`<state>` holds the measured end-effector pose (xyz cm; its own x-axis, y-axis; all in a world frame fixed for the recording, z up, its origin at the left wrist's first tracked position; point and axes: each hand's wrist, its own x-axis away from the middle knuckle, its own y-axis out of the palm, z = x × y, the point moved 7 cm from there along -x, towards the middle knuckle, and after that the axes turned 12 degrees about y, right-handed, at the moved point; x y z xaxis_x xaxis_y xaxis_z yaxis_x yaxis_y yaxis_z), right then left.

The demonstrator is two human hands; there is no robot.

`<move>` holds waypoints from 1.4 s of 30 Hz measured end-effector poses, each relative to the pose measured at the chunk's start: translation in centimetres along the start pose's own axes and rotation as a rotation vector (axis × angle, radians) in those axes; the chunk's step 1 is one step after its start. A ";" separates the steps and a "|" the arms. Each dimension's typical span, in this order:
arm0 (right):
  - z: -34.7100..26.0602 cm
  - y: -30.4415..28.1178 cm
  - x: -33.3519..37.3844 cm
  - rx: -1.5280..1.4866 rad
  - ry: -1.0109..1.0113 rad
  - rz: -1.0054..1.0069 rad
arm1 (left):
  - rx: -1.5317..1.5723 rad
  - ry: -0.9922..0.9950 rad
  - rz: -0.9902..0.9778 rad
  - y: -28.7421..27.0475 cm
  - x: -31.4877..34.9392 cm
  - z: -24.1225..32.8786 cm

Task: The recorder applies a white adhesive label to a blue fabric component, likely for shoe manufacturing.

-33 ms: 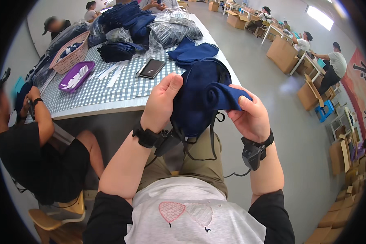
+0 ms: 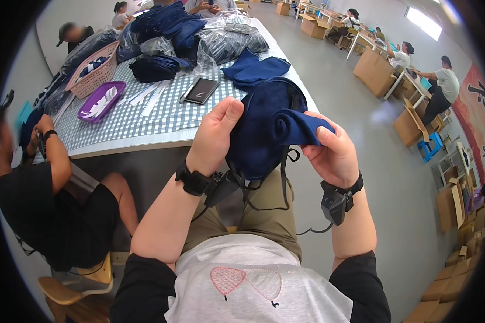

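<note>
Held up between my hands above my lap is a navy fabric piece (image 2: pixel 256 145) with a rounded body and a dark edge along its top. My left hand (image 2: pixel 213 126) grips its left side, the thumb up in front and the other fingers partly hidden behind the cloth. At its right, a navy flap (image 2: pixel 302 128) curls into a roll near the middle. My right hand (image 2: pixel 328 148) pinches the flap's outer end between thumb and fingers. Thin black cords (image 2: pixel 283 199) dangle below the piece.
A table (image 2: pixel 161 137) with a checked cloth holds more navy pieces (image 2: pixel 256 70), bagged stacks, a dark notebook (image 2: pixel 201 90), a purple tray (image 2: pixel 99 102) and a pink basket (image 2: pixel 103 67). A seated person (image 2: pixel 32 204) works close on my left. Cardboard boxes (image 2: pixel 374 70) and other workers are at the right.
</note>
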<state>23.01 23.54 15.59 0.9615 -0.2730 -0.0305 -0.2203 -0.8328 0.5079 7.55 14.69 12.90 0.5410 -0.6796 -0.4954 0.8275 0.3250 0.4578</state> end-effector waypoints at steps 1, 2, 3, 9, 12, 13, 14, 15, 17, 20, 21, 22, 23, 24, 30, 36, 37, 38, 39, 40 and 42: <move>0.0 -0.1 0.0 0.000 -0.007 -0.003 | -0.039 0.003 -0.012 0.0 0.0 0.0; 0.0 -0.2 -0.1 0.000 -0.007 -0.003 | -0.077 0.006 -0.025 0.0 0.0 -0.1; 0.2 -0.3 -0.1 0.000 0.007 0.011 | -0.077 0.005 -0.025 -0.1 0.0 0.0; 0.3 -0.6 -0.4 0.000 0.000 0.047 | -0.320 0.026 -0.015 -1.1 -0.1 0.2; 0.4 -0.8 -0.4 0.001 0.003 0.058 | -0.418 0.125 -0.037 -0.9 -0.1 0.8; 0.4 -0.9 -0.4 0.002 0.003 0.063 | -0.420 0.140 -0.058 -0.9 -0.1 0.7; 0.5 -0.9 -0.5 0.002 0.004 0.063 | -0.423 0.155 -0.078 -0.9 -0.1 0.6; 0.4 -1.0 -0.5 0.007 -0.006 0.074 | -0.423 0.155 -0.077 -0.9 0.1 0.4; 0.3 -1.2 -0.6 0.012 -0.017 0.086 | -0.427 0.102 -0.035 -0.9 0.6 -0.3; -0.1 -1.7 -0.5 -0.005 -0.046 0.118 | -0.444 0.096 -0.048 -1.0 1.7 -1.2; -0.3 -1.8 -0.4 -0.006 -0.058 0.125 | -0.446 0.096 -0.047 -1.0 2.1 -1.3; -0.4 -1.9 -0.4 -0.006 -0.070 0.134 | -0.459 0.124 -0.038 -1.1 2.6 -1.2; -0.4 -1.9 -0.4 -0.006 -0.070 0.134 | -0.473 0.152 -0.029 -1.1 2.8 -1.0; -0.3 -1.8 -0.5 0.000 -0.064 0.121 | -0.473 0.153 -0.028 -1.3 2.9 -0.9; 0.2 -1.6 -0.9 0.008 -0.046 0.096 | -0.366 0.097 0.025 -2.2 2.9 -1.0; 0.5 -1.8 -0.9 -0.002 -0.042 0.113 | -0.162 0.101 0.010 -1.5 3.3 -0.6; 0.5 -1.9 -0.9 0.001 -0.046 0.122 | -0.177 0.097 -0.001 -1.6 3.3 -0.7; 0.5 -1.8 -0.9 0.002 -0.044 0.116 | -0.192 0.092 -0.012 -1.6 3.3 -0.8; 0.4 -1.8 -0.9 -0.003 -0.048 0.104 | -0.194 0.096 -0.008 -1.6 3.3 -0.9; 0.4 -1.8 -1.0 -0.008 -0.051 0.092 | -0.258 0.096 -0.006 -1.7 3.3 -1.0; 0.5 -2.1 -1.0 -0.008 -0.059 0.109 | -0.325 0.099 0.002 -2.2 3.5 -1.1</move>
<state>22.46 25.30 14.17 0.9207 -0.3894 -0.0249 -0.3213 -0.7929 0.5178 7.72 12.31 9.38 0.5410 -0.6171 -0.5714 0.8227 0.5294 0.2072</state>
